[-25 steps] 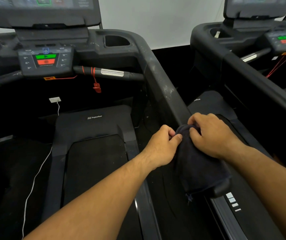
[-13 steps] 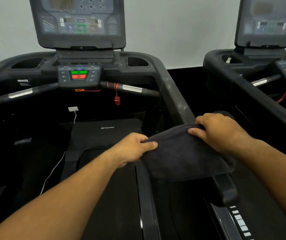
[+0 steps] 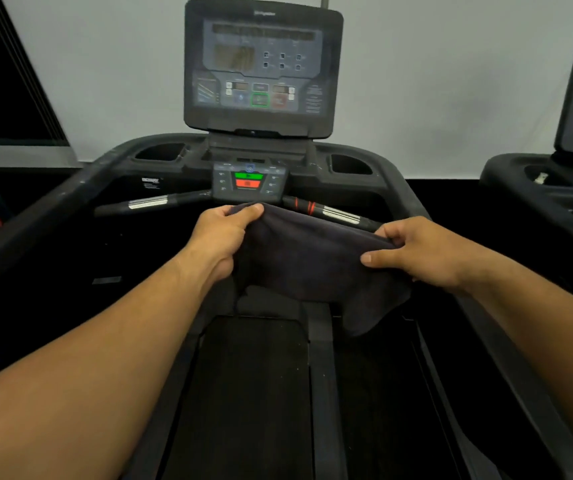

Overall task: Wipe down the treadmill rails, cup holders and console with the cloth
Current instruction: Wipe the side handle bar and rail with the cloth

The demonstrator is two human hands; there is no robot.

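Here both hands, left hand [image 3: 221,233] and right hand [image 3: 420,252], pinch the dark cloth [image 3: 312,261] spread; best fold it flat before wiping the console [image 3: 262,67].

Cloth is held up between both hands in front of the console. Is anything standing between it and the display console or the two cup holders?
Nothing visible blocks the way. The dark cloth hangs between the left hand and the right hand, just below the small control panel. Above, the display console, left cup holder and right cup holder show open.
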